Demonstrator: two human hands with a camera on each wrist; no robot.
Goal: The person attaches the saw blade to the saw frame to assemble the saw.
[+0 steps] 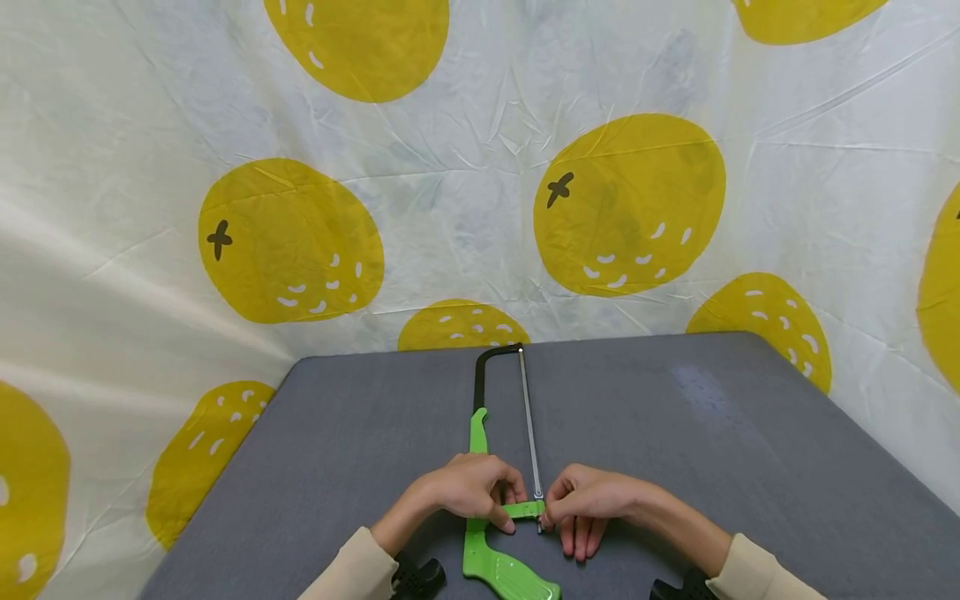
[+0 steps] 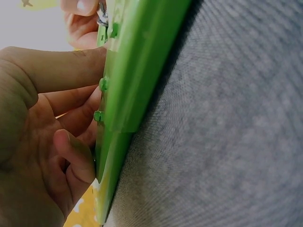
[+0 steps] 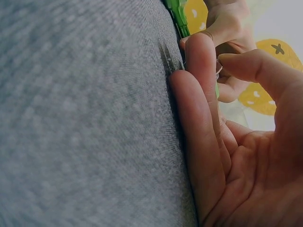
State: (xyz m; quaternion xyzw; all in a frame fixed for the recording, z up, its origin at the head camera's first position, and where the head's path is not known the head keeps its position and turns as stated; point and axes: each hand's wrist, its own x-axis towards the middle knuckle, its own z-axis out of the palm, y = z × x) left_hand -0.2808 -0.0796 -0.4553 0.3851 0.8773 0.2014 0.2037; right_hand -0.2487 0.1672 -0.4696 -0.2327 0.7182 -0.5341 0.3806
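A hacksaw [image 1: 477, 433] with a green frame and grip [image 1: 517, 577] lies on the grey table, its black bow pointing away from me. Its thin silver blade [image 1: 528, 421] runs along the right side. My left hand [image 1: 474, 487] holds the green crossbar between thumb and fingers; the left wrist view shows those fingers against the green frame [image 2: 137, 61]. At the blade's near end, my right hand [image 1: 588, 500] pinches a small silver metal fitting [image 3: 218, 70] with thumb and index finger, which partly hide it. The right hand's other fingers [image 3: 196, 123] rest along the tabletop.
The grey table [image 1: 360, 417] has rounded far corners. Behind and beside it hangs a white sheet [image 1: 465, 225] printed with yellow fruit. Black wrist devices [image 1: 420, 577] sit just below both cuffs.
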